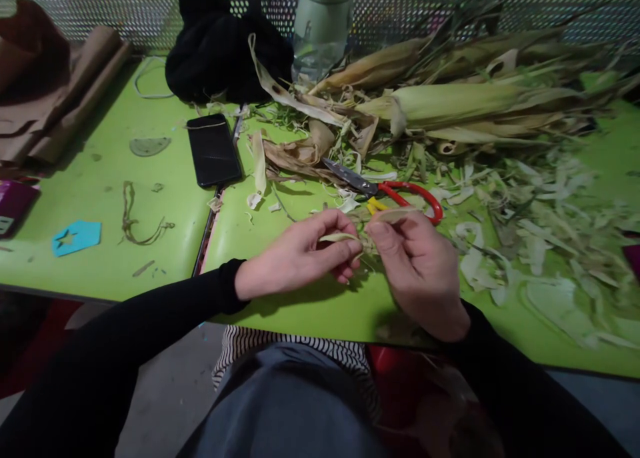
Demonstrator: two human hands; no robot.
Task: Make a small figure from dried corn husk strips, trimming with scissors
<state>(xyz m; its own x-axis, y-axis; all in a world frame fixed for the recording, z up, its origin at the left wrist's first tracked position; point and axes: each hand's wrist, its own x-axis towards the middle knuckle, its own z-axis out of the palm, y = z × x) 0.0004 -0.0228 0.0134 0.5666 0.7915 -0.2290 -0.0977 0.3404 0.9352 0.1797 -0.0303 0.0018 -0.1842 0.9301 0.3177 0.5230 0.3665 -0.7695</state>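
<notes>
While husks point(455, 105) crowded the worktop's point(180, 215) far edge beyond scissors point(369, 187), our left hand point(305, 251) and right hand point(420, 265) pinched pale strips point(337, 237).

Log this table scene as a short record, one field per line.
Left hand: thumb and fingers closed on a pale husk strip
Right hand: pinching a thin strip; whether the same one is unclear
Scissors: red-handled, lying just beyond the hands
Husk pile: far right, behind the scissors
Phone: screen dark, left of the scissors
Table: green, scraps scattered
</notes>
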